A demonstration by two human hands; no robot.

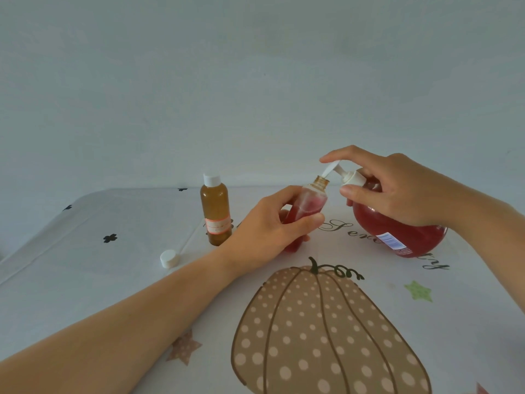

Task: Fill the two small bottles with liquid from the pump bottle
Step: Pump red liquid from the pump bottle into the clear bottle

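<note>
Beside small bottle [310, 202], right hand [392, 191] arches over pump [349, 176].

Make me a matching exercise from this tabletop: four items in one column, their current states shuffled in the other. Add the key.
Items
1. capped small bottle
2. open small bottle
3. pump bottle
4. loose white cap

States
A. lies alone on the tablecloth
B. held tilted in the left hand, mouth under the nozzle
C. stands upright, untouched
D. gripped by the right hand, forefinger on the pump head

Pairs: 1-C, 2-B, 3-D, 4-A
</note>
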